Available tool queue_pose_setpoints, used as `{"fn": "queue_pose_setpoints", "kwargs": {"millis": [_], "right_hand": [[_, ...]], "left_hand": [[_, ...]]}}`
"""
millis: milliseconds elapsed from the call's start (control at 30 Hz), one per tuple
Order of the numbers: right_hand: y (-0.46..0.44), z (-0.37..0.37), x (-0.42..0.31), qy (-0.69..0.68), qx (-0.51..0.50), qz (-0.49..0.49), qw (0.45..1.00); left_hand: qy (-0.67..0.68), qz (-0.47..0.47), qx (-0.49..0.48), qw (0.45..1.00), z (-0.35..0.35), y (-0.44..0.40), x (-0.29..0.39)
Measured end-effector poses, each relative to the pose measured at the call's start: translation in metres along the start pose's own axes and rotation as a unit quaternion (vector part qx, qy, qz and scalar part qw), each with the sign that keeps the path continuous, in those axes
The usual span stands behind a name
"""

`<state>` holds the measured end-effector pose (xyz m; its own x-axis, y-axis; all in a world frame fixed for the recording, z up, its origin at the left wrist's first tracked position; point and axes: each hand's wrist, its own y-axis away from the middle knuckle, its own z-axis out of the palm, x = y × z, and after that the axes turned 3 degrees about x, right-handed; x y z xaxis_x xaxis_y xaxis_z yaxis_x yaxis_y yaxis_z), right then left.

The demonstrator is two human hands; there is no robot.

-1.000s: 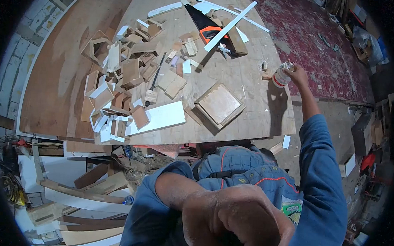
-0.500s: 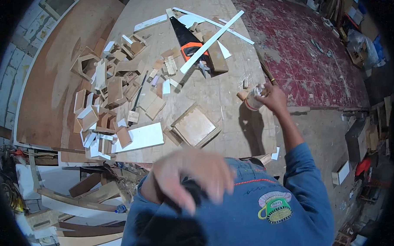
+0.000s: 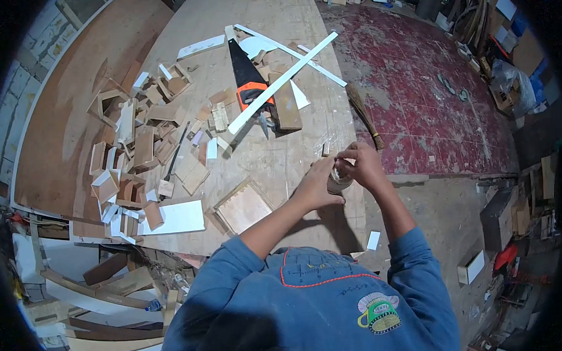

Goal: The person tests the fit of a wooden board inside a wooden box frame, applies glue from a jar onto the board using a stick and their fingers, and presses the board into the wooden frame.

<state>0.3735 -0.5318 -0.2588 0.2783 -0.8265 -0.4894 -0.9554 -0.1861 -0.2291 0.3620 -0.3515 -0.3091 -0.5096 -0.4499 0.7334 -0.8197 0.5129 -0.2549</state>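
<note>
"In the head view, where's that pale, cylindrical container (image 3: 337, 185)?"

"Near the right edge of the light plywood table (image 3: 262, 8), with the bare left hand (image 3: 316, 184) wrapped around its side."

"And the bare right hand (image 3: 363, 166)?"

"Fingers curled at its top; I can't tell whether they grip."

"Awkward to handle?"

"Probably light, stiff-walled, maybe slick: 1 hand suits the middle, 1 the top."

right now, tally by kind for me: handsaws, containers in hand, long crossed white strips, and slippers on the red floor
Handsaw: 1
Container in hand: 1
Long crossed white strips: 2
Slippers: 2
Total: 6
</note>
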Motion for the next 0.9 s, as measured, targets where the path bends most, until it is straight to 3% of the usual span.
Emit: {"fn": "queue_pose_setpoints", "kwargs": {"millis": [100,167,233,300,400,467,800,900], "right_hand": [[0.006,-0.009,-0.001,-0.013,0.0,-0.025,1.0],[0.011,-0.014,-0.001,0.064,-0.087,-0.03,0.994],[0.018,-0.016,0.001,0.077,-0.084,-0.05,0.992],[0.021,-0.019,0.004,0.117,-0.05,-0.118,0.985],[0.025,-0.029,0.0,0.138,-0.029,-0.118,0.983],[0.032,-0.028,-0.003,0.148,-0.017,-0.109,0.983],[0.03,-0.029,0.009,0.156,-0.147,-0.114,0.97],[0.036,-0.029,0.018,0.121,-0.103,-0.108,0.981]], "left_hand": [[0.043,-0.076,0.017,0.996,0.017,-0.005,-0.004],[0.035,-0.067,0.034,0.997,0.021,-0.007,-0.008],[0.029,-0.054,0.05,0.997,0.023,-0.009,-0.007],[0.065,-0.112,0.051,0.99,0.024,-0.009,-0.003],[0.092,-0.116,0.047,0.988,0.03,-0.006,-0.004],[0.092,-0.108,0.054,0.988,0.033,-0.006,-0.001],[0.034,-0.011,0.066,0.997,0.04,-0.017,0.007],[0.008,-0.012,0.055,0.998,0.036,-0.018,0.016]]}}
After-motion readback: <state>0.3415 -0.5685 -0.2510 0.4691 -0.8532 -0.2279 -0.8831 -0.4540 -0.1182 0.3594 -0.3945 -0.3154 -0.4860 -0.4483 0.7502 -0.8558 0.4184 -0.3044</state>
